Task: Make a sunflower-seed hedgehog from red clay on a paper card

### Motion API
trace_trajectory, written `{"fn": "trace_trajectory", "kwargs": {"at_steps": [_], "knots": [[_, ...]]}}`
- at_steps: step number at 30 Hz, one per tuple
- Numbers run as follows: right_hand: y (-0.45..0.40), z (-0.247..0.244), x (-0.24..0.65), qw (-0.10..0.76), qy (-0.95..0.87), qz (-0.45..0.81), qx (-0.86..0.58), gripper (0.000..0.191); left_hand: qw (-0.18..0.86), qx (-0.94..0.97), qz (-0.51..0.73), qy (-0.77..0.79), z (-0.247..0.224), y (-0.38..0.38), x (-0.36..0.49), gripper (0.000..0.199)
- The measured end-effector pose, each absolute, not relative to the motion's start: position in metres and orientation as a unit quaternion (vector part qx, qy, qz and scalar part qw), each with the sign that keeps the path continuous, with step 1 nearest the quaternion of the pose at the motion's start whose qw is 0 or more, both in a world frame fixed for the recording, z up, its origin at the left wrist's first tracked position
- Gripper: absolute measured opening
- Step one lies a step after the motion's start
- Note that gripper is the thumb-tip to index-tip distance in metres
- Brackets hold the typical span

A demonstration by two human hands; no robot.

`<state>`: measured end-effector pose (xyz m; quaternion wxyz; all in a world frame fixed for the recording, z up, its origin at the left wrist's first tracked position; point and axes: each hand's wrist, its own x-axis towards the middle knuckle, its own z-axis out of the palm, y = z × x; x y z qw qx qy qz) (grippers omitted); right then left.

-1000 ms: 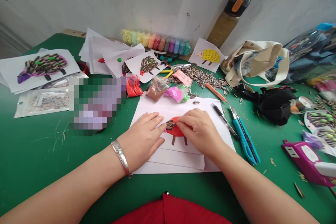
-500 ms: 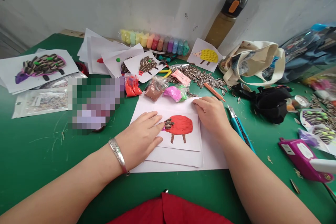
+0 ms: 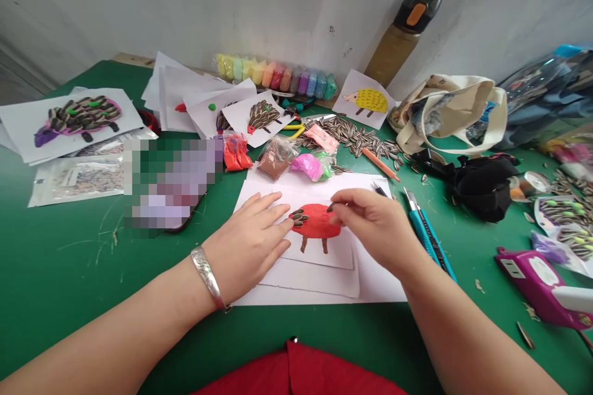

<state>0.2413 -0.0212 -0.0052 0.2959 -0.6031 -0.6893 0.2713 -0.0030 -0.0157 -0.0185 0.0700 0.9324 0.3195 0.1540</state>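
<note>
The seed (image 3: 330, 207) was at the centre of the frame, pinched between the right hand's (image 3: 377, 222) thumb and fingers above the red body (image 3: 312, 222). It would likely be light and stiff, its smooth shell apt to slip, so best taken by one end; the body looked soft enough to dent. The left hand (image 3: 252, 237) lay spread on the paper (image 3: 315, 248), left of centre. Half a second earlier, the right hand was off the body, at the paper's right, with no seed visible.

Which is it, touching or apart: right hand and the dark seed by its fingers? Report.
Touching: the head view shows the right hand pinching the dark seed, whose end pokes out before the red shape.
</note>
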Motion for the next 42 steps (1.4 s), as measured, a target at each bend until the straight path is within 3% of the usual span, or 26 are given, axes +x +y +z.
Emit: {"fn": "trace_trajectory", "kwargs": {"at_steps": [9,24,42], "knots": [[-0.028,-0.010,0.213,0.272,-0.744,0.319,-0.520,0.026,0.060,0.940,0.151,0.299,-0.021,-0.014,-0.003,0.031],[-0.028,-0.021,0.214,0.224,-0.820,0.162,-0.501,0.019,0.049,0.944,0.128,0.301,-0.022,-0.014,-0.002,0.032],[-0.031,-0.029,0.213,0.204,-0.836,0.119,-0.495,0.023,0.069,0.941,0.119,0.311,-0.024,-0.015,-0.002,0.032]]}}
